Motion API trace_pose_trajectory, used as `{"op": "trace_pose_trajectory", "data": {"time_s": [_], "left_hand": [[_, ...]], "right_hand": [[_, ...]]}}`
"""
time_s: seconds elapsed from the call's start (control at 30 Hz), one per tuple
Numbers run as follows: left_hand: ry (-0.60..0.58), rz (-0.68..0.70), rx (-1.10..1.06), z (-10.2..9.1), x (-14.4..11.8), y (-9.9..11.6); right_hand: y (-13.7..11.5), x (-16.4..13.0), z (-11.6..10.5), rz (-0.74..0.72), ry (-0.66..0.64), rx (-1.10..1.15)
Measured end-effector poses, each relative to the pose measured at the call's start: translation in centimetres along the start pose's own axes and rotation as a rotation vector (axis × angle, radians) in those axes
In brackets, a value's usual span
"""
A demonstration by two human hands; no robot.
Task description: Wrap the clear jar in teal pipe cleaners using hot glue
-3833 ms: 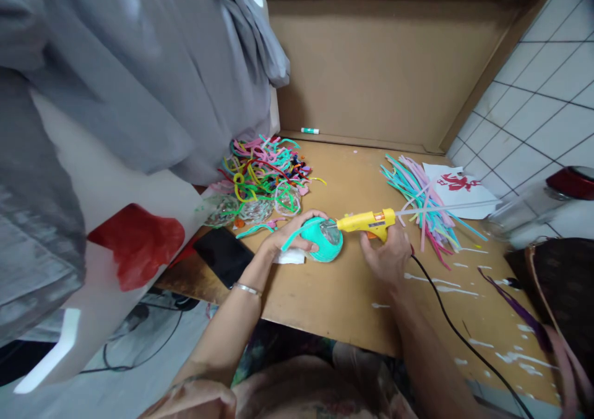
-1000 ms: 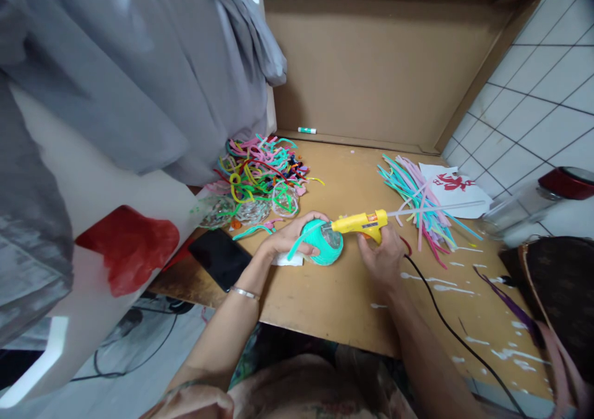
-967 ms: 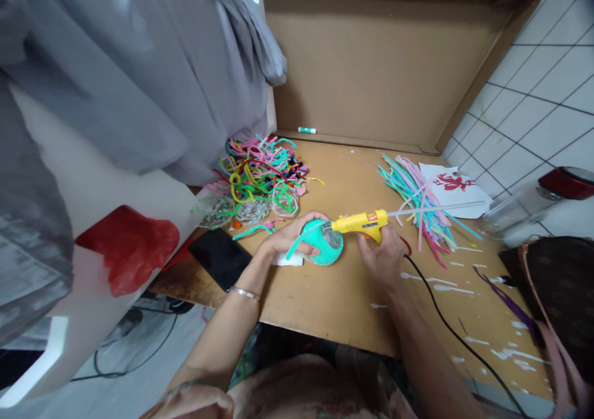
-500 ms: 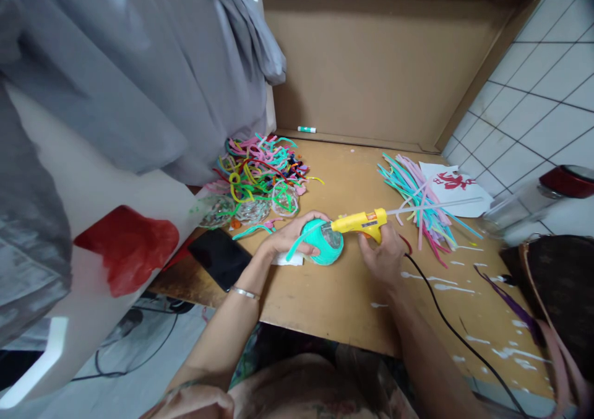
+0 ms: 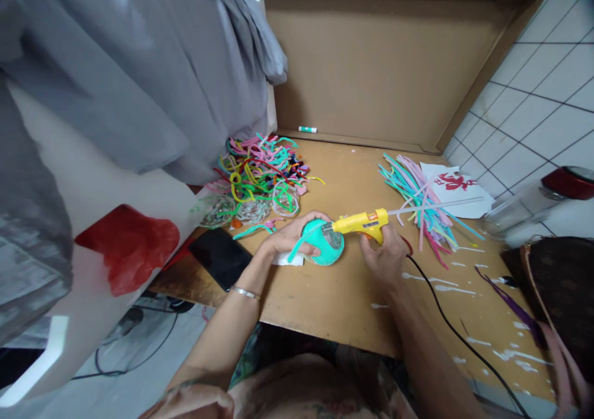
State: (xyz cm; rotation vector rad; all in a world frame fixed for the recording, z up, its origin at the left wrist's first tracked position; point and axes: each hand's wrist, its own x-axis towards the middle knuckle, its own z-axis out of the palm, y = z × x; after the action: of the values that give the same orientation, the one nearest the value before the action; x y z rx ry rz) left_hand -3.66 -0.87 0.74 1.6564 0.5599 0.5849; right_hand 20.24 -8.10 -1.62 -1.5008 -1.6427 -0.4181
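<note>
My left hand (image 5: 292,236) is closed round a clear rounded container wrapped in turquoise pipe cleaner (image 5: 328,255), tilted toward the right. One loose end of the pipe cleaner sticks out toward the lower left. In my right hand (image 5: 383,255) is a yellow hot glue gun (image 5: 359,222), its nozzle at the container's uncovered clear part; whether it touches, I cannot tell. A long clear glue stick (image 5: 431,206) juts from the gun's back. Under my left hand lies a small white piece (image 5: 290,259), partly hidden.
A heap of colourful pipe cleaners (image 5: 260,165) and a black phone (image 5: 220,258) lie left. More pipe cleaners (image 5: 420,199), a clear bottle with a red lid (image 5: 533,202) and a brown bag (image 5: 561,289) are right. The gun's black cord (image 5: 445,317) crosses the table. Cardboard (image 5: 371,66) stands behind.
Hardly anything differs. Both hands, the wrapped container and the glue gun hold nearly the same position, with only a tiny shift of the whole view.
</note>
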Motion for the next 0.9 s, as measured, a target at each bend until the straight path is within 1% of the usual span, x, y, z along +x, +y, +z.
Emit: {"op": "trace_pose_trajectory", "data": {"time_s": [0.3,0.57,0.77,0.9], "left_hand": [[-0.003,-0.017,0.002,0.11,-0.12,0.53],[0.000,-0.011,-0.036,0.10,-0.07,0.31],[-0.011,-0.019,0.009,0.07,-0.02,0.71],[-0.011,-0.027,0.016,0.05,-0.07,0.86]], "right_hand": [[0.05,-0.07,0.11,0.002,0.025,-0.009],[0.08,-0.13,0.24,0.021,0.032,-0.009],[0.16,-0.17,0.19,0.002,0.010,-0.026],[0.18,-0.17,0.24,0.022,0.030,-0.008]]}}
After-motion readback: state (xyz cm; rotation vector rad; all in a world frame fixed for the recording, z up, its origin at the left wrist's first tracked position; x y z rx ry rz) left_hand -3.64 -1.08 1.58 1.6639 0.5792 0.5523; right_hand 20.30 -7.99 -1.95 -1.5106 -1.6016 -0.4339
